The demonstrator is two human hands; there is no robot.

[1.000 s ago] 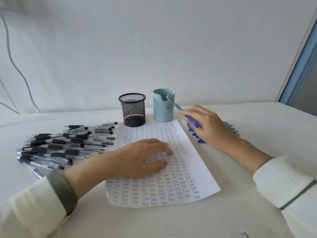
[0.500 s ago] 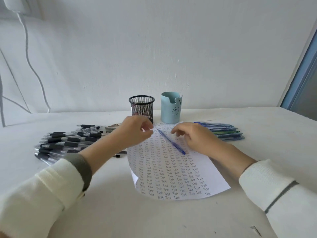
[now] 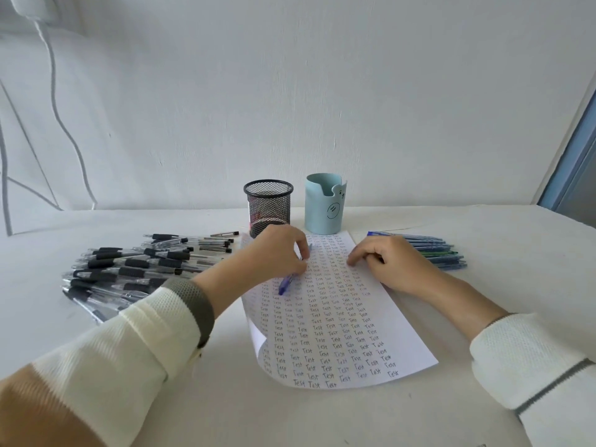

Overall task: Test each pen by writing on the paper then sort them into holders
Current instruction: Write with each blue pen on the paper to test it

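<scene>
A white paper [image 3: 335, 317] covered in rows of the word "Test" lies in front of me, its lower left corner curled up. My left hand [image 3: 277, 253] pinches a blue pen [image 3: 287, 282] that lies slanted on the paper's upper left part. My right hand [image 3: 390, 262] rests on the paper's upper right edge with curled fingers and holds nothing. Behind the paper stand a black mesh holder [image 3: 268, 206] and a light blue holder [image 3: 325, 203] with a face drawn on it.
A heap of several black pens [image 3: 135, 269] lies to the left of the paper. Several blue and green pens [image 3: 432, 250] lie in a row to the right, just behind my right hand. A white wall rises close behind the holders.
My right hand let go of the blue pen on the paper and drew back to the paper's right edge. My left hand came down and took hold of the pen.
</scene>
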